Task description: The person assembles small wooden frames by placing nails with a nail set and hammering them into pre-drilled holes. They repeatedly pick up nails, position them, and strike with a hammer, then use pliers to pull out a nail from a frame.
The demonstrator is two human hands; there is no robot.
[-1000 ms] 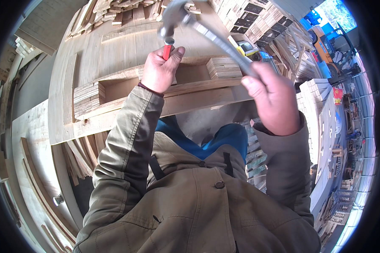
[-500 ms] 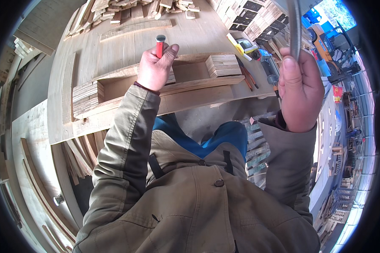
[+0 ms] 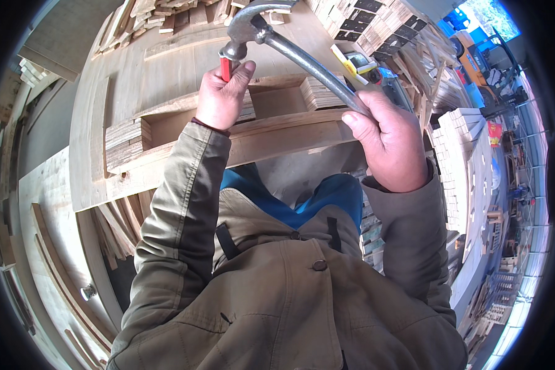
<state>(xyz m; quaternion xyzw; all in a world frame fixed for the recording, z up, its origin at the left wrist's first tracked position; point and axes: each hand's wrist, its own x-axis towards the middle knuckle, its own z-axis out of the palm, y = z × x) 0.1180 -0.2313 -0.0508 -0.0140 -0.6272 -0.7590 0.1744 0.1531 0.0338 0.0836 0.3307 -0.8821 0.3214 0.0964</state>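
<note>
My right hand (image 3: 391,139) is closed around the grey metal handle of a claw hammer (image 3: 302,58). The hammer's face rests at, or just over, the metal cap of a red-handled tool (image 3: 226,69). That tool stands upright in my left hand (image 3: 219,102), whose fingers wrap round it; its lower end is hidden by the hand. Beneath that hand lies a narrow wooden frame (image 3: 290,123), with two long rails and blocks of stacked ply between them, one block (image 3: 127,145) at the left end and another (image 3: 327,92) near the right.
The frame lies along the near edge of a wooden table (image 3: 129,86). Loose wood offcuts (image 3: 185,15) are heaped at the far side. A yellow and white item (image 3: 354,65) sits at the right, and stacked timber (image 3: 456,142) stands beyond my right hand.
My right hand has swung the hammer down and left, bringing its head from out of view to the red-handled tool's cap. The left hand has dipped slightly.
</note>
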